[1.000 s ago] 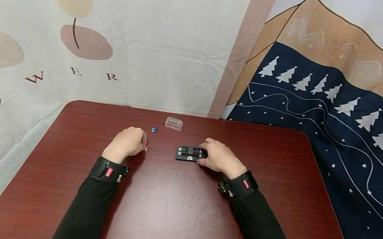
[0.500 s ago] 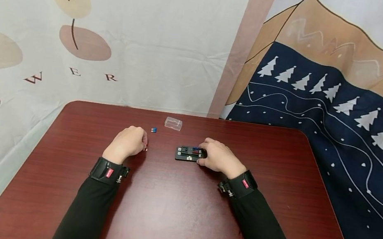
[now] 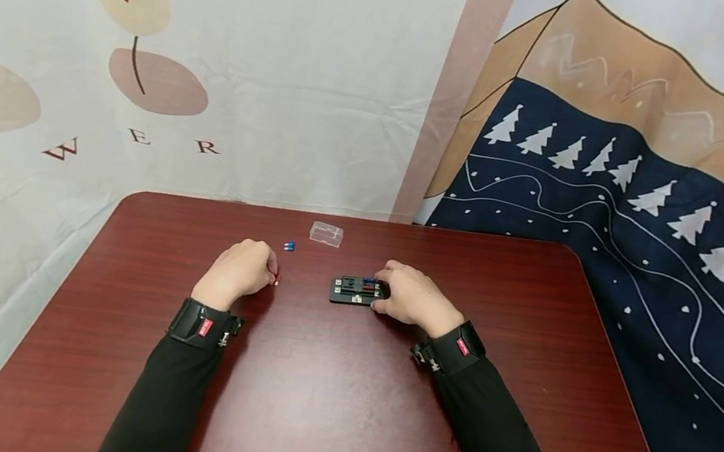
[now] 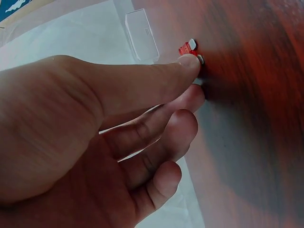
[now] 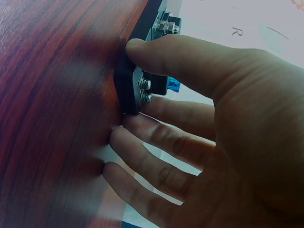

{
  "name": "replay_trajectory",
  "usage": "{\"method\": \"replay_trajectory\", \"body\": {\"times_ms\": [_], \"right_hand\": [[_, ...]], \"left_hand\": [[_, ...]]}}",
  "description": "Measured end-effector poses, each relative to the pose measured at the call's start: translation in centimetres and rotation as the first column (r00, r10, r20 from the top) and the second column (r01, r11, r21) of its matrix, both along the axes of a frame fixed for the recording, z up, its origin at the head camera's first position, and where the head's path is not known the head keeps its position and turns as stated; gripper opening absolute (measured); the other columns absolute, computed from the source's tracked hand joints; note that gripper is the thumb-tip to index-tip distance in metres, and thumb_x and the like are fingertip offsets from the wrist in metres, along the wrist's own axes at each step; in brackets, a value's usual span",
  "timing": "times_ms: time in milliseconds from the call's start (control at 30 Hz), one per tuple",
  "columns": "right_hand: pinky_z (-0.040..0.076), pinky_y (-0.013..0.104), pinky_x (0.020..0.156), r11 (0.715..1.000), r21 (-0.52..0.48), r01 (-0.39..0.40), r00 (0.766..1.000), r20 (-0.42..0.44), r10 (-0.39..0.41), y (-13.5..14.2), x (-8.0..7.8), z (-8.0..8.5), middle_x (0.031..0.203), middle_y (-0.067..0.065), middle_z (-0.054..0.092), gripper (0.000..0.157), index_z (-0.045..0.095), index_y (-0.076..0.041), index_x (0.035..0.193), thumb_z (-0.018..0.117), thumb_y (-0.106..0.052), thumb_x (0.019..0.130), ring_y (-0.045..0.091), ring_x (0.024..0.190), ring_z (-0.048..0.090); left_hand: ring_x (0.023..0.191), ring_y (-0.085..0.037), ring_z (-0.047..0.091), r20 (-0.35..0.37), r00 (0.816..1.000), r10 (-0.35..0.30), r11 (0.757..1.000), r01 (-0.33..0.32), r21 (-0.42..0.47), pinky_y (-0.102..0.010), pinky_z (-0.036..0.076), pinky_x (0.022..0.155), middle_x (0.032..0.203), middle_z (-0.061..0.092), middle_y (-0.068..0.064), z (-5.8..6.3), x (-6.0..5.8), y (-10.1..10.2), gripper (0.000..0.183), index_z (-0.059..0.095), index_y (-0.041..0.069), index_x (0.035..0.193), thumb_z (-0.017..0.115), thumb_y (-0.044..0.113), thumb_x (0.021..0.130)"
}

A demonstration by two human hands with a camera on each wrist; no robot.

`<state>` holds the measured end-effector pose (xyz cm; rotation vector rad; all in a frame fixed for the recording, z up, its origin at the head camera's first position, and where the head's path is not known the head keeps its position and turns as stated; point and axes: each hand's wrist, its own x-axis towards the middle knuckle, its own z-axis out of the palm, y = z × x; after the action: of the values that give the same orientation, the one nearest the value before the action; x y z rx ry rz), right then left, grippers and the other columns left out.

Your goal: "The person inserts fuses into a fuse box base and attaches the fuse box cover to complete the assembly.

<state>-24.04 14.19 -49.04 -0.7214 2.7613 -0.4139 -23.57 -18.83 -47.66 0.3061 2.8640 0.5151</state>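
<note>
My left hand (image 3: 238, 271) pinches a small red blade fuse (image 4: 185, 49) between thumb and index finger. Its silver prongs point away from the thumb, low over the table, and the other fingers are loosely bent. My right hand (image 3: 418, 298) grips the right end of a black fuse block (image 3: 347, 291), thumb on the near edge and fingers at the far side. Metal screws show along the block in the right wrist view, with a blue fuse (image 5: 174, 84) seated in it. Part of the block's right end is hidden under the hand.
A loose blue piece (image 3: 289, 246), apparently fuses, lies just beyond the left hand. Behind it stands a clear plastic box (image 3: 326, 234) near the far edge of the reddish-brown table (image 3: 305, 407). Printed cloths hang behind the table.
The head view shifts very slightly. The red fuse turns a little in the left fingertips; the right hand and fuse block stay in place.
</note>
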Motion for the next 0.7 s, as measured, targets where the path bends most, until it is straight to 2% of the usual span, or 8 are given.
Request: {"method": "replay_trajectory", "body": {"times_ms": [433, 567, 700], "right_hand": [[0.055, 0.046, 0.093, 1.000, -0.004, -0.012, 1.000, -0.010, 0.012, 0.00, -0.15, -0.15, 0.123, 0.008, 0.066, 0.055, 0.070, -0.006, 0.137, 0.080, -0.032, 0.090, 0.023, 0.102, 0.062], [0.055, 0.045, 0.093, 1.000, 0.001, -0.004, 1.000, -0.007, 0.004, -0.03, -0.20, -0.23, 0.123, 0.007, 0.065, 0.055, 0.070, -0.007, 0.138, 0.080, -0.033, 0.090, 0.023, 0.102, 0.062], [0.054, 0.045, 0.094, 1.000, 0.007, 0.002, 1.000, -0.004, -0.002, -0.01, -0.25, -0.29, 0.125, 0.007, 0.065, 0.056, 0.069, -0.009, 0.139, 0.079, -0.035, 0.090, 0.023, 0.104, 0.062]], "left_hand": [[0.083, -0.025, 0.065, 0.027, 0.999, -0.024, 0.999, 0.025, -0.026, -0.047, 0.055, 0.078, 0.091, 0.072, -0.006, -0.13, -0.19, 0.09, 0.011, 0.072, 0.013, 0.085, 0.070, 0.013, 0.095], [0.085, -0.025, 0.065, 0.028, 0.999, -0.015, 1.000, 0.015, 0.003, -0.048, 0.055, 0.081, 0.093, 0.071, -0.006, -0.04, -0.09, 0.25, 0.009, 0.072, 0.013, 0.088, 0.071, 0.016, 0.096], [0.079, -0.024, 0.065, -0.010, 1.000, -0.020, 0.999, 0.020, 0.048, -0.047, 0.055, 0.080, 0.087, 0.071, -0.005, 0.11, -0.07, 0.61, 0.010, 0.073, 0.012, 0.090, 0.071, 0.019, 0.097]]}}
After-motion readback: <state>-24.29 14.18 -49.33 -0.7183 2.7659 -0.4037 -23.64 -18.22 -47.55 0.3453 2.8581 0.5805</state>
